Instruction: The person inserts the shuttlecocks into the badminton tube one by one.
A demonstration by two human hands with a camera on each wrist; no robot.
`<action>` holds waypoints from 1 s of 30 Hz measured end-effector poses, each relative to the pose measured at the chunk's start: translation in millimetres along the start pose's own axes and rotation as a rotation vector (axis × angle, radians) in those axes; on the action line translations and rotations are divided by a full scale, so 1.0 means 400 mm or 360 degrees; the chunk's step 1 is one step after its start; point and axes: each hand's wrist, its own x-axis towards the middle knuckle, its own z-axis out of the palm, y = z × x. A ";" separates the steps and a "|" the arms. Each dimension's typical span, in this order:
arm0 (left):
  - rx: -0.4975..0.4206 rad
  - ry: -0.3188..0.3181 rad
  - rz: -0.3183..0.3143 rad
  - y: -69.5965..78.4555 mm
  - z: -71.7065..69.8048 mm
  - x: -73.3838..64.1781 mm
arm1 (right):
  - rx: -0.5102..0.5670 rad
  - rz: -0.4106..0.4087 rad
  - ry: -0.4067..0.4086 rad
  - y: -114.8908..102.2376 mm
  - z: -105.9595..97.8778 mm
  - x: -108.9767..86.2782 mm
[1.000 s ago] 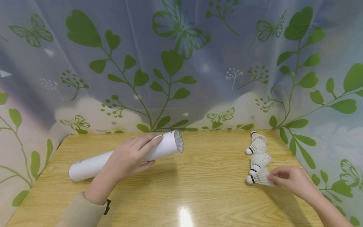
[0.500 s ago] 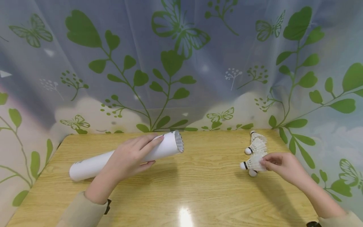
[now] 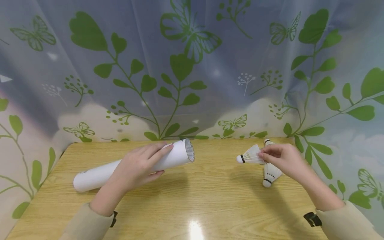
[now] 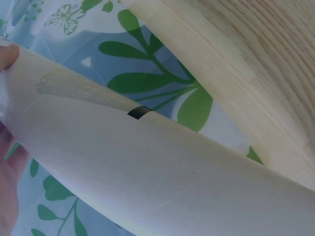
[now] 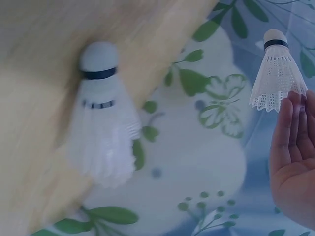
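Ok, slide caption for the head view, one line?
Over a wooden table, the left hand grips a white tube while the right hand pinches a shuttlecock by its skirt.

Right fingers (image 3: pixel 270 148) in a pinch

On the yellow wooden tabletop (image 3: pixel 216 196), white conical shuttlecocks (image 3: pixel 272 171) are located right of a white cylindrical tube (image 3: pixel 99 174).

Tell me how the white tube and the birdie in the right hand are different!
The tube is long; the birdie is much shorter. The tube has straight sides, while the birdie widens from a round tip into a skirt. The left hand curls its fingers over the tube, but the right hand pinches the birdie by its skirt. Both are mostly white.
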 end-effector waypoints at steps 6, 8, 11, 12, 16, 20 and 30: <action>-0.0014 -0.0014 -0.0012 0.002 0.002 0.001 | 0.0121 -0.0090 0.0015 -0.053 0.014 0.034; -0.0016 -0.0016 -0.0013 0.002 0.003 0.001 | 0.0172 -0.0115 0.0006 -0.073 0.020 0.045; -0.0017 -0.0021 -0.0012 0.003 0.003 0.002 | 0.0213 -0.0156 0.0000 -0.106 0.029 0.059; -0.0018 -0.0023 -0.0012 0.003 0.004 0.003 | 0.0225 -0.0166 0.0004 -0.117 0.031 0.063; -0.0015 -0.0025 -0.0010 0.003 0.004 0.004 | 0.0261 -0.0222 0.0022 -0.164 0.043 0.077; -0.0013 -0.0025 -0.0013 0.004 0.004 0.004 | 0.0322 -0.0286 0.0033 -0.202 0.055 0.090; -0.0010 -0.0015 -0.0009 0.004 0.006 0.006 | 0.0409 -0.0387 0.0007 -0.260 0.091 0.118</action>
